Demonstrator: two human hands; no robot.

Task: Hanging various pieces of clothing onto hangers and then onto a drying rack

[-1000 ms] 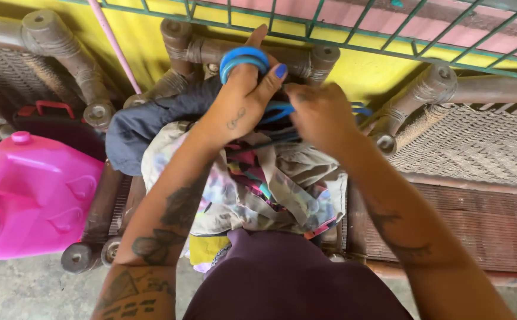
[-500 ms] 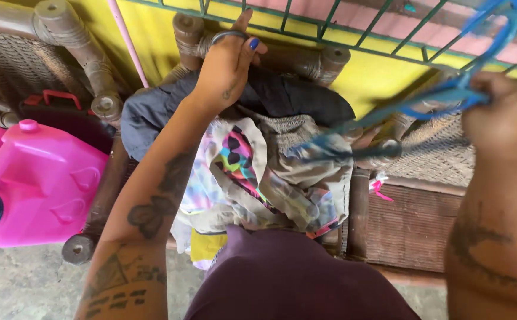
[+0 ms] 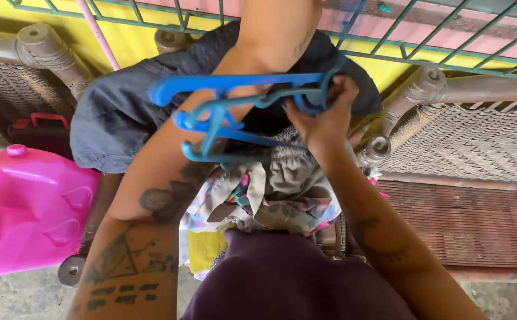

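The blue hangers (image 3: pixel 234 115) are a small bunch of plastic ones, held flat over the pile of clothes (image 3: pixel 270 195). The right hand (image 3: pixel 325 112) is closed around their hook ends, at the right side of the bunch. The left forearm (image 3: pixel 211 142) passes under the hangers, so they seem to lie across it, though it is hard to tell if they touch. The left hand itself goes up past the top edge of the picture, so I cannot tell if it is wide or closed.

Just behind the hangers hangs a dark grey cloth (image 3: pixel 116 118), draped over the top of the pile. Under the hangers the pile shows beige and bright patterned cloth. The pile sits on a brown wicker chair (image 3: pixel 383 142). Left of the hangers, low down, stands a pink plastic jug (image 3: pixel 27 207). Above the hangers runs a green wire fence (image 3: pixel 448 41) in front of a yellow wall (image 3: pixel 134 41). Right of the hangers is a woven seat (image 3: pixel 466 148).
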